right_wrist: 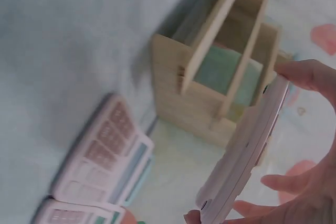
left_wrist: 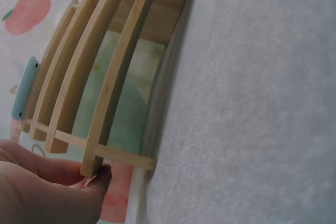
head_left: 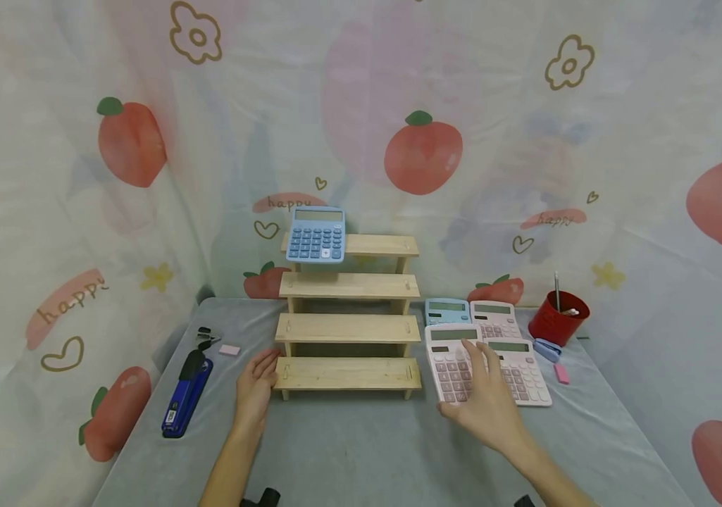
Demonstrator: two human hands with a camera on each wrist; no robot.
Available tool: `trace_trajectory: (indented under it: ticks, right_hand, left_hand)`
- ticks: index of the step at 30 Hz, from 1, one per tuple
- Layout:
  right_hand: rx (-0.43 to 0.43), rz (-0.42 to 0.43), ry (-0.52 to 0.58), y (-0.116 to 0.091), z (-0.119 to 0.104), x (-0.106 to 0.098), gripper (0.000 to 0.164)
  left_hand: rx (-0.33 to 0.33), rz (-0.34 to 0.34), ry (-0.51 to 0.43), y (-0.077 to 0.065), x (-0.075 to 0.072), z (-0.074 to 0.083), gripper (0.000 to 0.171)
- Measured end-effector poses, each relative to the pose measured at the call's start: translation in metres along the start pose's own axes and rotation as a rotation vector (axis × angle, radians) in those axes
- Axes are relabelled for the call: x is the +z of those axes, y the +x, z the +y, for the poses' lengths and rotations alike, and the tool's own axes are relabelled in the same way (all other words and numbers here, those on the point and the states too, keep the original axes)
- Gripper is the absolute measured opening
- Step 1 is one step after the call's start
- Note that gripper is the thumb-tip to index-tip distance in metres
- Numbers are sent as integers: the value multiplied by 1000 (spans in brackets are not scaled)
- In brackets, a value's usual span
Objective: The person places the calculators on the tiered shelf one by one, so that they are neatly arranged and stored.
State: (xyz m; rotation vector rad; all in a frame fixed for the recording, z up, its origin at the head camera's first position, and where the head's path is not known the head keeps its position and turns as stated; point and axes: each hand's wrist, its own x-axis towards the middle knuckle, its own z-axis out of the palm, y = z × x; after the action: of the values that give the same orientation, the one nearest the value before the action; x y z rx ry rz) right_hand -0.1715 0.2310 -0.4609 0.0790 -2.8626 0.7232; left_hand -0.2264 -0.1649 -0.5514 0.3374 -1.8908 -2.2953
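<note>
My left hand pinches the left end of the lowest step of a wooden tiered display stand; in the left wrist view, its fingertips meet the plank's end. My right hand grips a pink calculator by its edges, and the right wrist view shows it tilted and lifted off the table. Beneath and beside it lie another pink calculator, a paler pink one and a light blue one. On the top step leans a blue calculator.
At left on the grey-covered table lie a blue stapler and a pale pink eraser. A red pen cup, a small blue stapler-like item and a pink eraser stand at right. Fruit-printed cloth hangs behind.
</note>
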Motion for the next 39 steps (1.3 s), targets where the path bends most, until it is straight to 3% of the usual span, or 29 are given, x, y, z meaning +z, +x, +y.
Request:
trace_trajectory:
  ticks: [7, 16, 27, 39]
  right_hand:
    - [-79, 61, 44, 27, -28, -19, 114]
    - [-148, 115, 67, 80, -57, -28, 116]
    - [-171, 179, 125, 133, -93, -29, 115]
    - [-141, 214, 115, 183, -129, -11, 112]
  left_hand:
    - [-8, -8, -4, -1, 0, 2, 60]
    - [0, 5, -2, -1, 1, 2, 59]
    - [9, 14, -14, 0, -1, 0, 58]
    - [-20, -6, -4, 1, -2, 0, 59]
